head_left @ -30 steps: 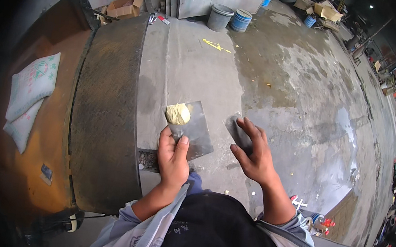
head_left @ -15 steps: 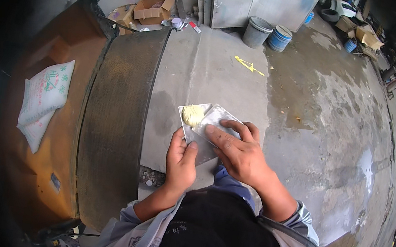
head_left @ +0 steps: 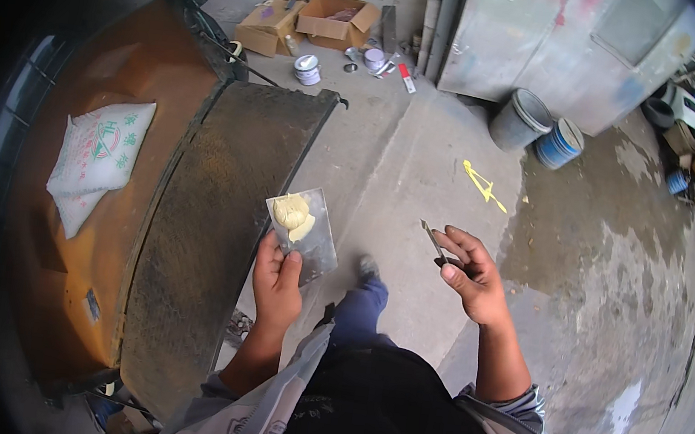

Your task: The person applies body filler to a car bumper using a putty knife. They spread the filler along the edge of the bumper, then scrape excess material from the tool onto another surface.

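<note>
My left hand (head_left: 278,286) grips a flat, greyish rectangular plate (head_left: 319,252) by its near edge, thumb on top and fingers beneath. On the plate's far left part sits a lump of pale yellow putty (head_left: 290,210), with a smaller smear beside it. Away to the right, my right hand (head_left: 477,285) is closed on a thin flat scraper (head_left: 430,238), seen nearly edge-on, its tip pointing up and left. Plate and scraper are well apart. How the right fingers wrap the scraper is partly hidden.
A rusty orange-brown panel (head_left: 80,268) with a white sack (head_left: 105,151) lies left, beside a dark, worn metal panel (head_left: 224,169). Cardboard boxes (head_left: 335,23) and a small tin (head_left: 307,70) stand far off. A grey bucket (head_left: 520,121) and a blue bucket (head_left: 559,144) stand far right.
My right hand has moved right with the scraper, away from the plate, which it overlapped before. The plate with the putty has shifted left. The view has turned, and a foot now shows ahead.
</note>
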The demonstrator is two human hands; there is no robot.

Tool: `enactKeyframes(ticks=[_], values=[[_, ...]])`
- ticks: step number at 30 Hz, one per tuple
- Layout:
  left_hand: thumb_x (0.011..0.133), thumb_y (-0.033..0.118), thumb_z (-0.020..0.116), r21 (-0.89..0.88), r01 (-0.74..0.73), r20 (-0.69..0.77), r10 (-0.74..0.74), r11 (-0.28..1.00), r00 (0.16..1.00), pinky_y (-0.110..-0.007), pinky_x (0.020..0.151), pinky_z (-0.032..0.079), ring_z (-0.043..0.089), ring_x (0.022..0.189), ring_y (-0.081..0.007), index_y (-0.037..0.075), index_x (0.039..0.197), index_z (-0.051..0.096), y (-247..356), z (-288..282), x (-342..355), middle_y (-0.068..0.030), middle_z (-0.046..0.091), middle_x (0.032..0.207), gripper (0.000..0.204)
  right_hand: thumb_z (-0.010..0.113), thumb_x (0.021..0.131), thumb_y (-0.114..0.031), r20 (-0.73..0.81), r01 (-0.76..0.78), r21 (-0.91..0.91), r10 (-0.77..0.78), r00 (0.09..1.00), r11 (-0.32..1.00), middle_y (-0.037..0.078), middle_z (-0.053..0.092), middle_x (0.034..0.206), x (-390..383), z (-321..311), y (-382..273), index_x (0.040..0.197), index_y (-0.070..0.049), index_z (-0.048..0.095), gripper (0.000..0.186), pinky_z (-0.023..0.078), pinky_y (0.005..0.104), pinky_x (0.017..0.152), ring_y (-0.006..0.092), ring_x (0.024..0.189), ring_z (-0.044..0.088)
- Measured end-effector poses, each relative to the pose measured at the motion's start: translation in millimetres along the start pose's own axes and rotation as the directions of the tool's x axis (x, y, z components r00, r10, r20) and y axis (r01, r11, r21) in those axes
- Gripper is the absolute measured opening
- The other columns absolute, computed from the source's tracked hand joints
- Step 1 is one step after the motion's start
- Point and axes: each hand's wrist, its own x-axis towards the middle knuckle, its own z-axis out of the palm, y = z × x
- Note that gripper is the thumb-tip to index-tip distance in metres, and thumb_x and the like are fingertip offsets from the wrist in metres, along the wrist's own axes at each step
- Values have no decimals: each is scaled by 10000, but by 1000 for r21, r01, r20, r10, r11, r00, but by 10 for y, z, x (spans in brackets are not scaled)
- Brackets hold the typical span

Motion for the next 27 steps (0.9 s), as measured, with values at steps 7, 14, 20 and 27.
enactKeyframes(ticks=[7,14,20,27], values=[[876,-71,483,-358,257,-189,-339,898,922,-341,1025,406,571,1142,-190,-2,1330,475,-906,295,1383,-122,598,1245,459,615,923,-31,57,-130,-52,133,990,990,125,545,1368,1753,-814,175,1400,-40,436,510,433,308,963,210,1323,462],[865,-68,465,-496,309,-219,-462,811,859,-325,932,469,611,1034,-177,0,1297,499,-760,739,2882,-122,630,1142,438,604,915,-23,160,-188,-172,216,963,967,129,553,1361,3602,-1204,-209,1397,-33,432,513,430,322,976,202,1311,469],[844,-70,452,-467,260,-369,-454,845,811,-359,994,433,579,1109,-208,0,1315,487,-998,733,3814,-128,609,1195,478,612,908,-19,335,-175,-192,232,913,966,111,552,1358,5232,-1309,-94,1398,-42,446,517,410,308,977,179,1301,467],[839,-56,466,-506,149,-697,-505,850,510,-332,919,486,594,1058,-214,-11,1321,469,-1279,1001,4669,-146,588,1159,484,632,880,2,561,-108,-320,280,779,941,70,587,1310,7109,-1214,194,1329,-36,535,461,441,300,929,176,1179,543]])
